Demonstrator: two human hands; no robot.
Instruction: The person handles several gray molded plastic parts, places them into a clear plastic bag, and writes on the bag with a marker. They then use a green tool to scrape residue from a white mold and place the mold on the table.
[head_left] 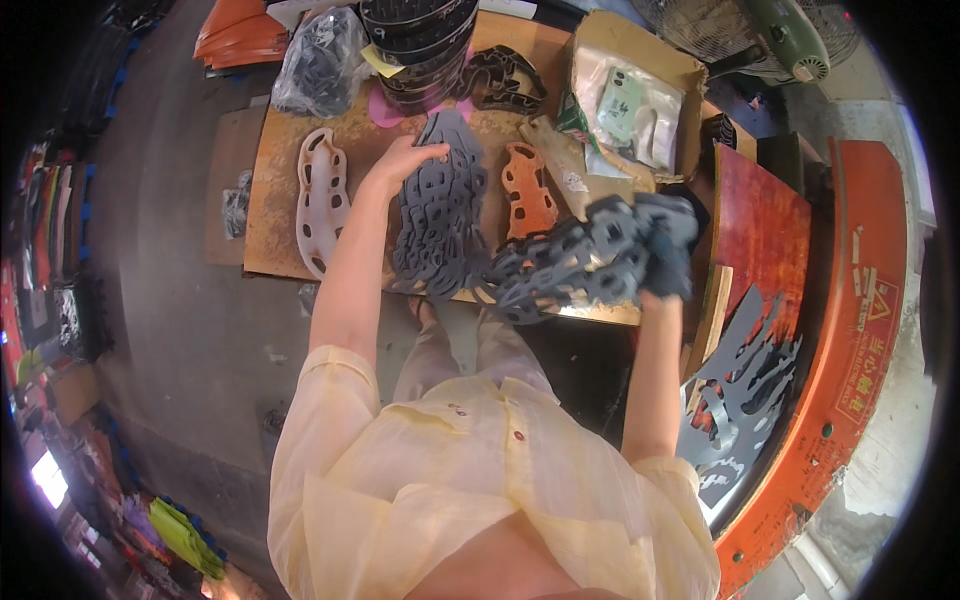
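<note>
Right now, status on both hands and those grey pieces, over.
Left hand: grip on grey stack. Right hand: grip on grey bundle, blurred. Orange cutout close by on table.

A thin, pale yellow shirt [440,500] with 2 elbow-length sleeves [325,425] and reddish buttons [519,436] was worn with greyish trousers [512,358]. The right hand [668,258] was covered by a dark glove [670,276].

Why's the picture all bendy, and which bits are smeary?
In the head view, the fisheye lens curves the orange beam and leaves black corners; also in the head view, the right hand and its grey cut-out pieces are blurry, while the left hand looks clearer; still the head view, a bright patch glares at lower left.
</note>
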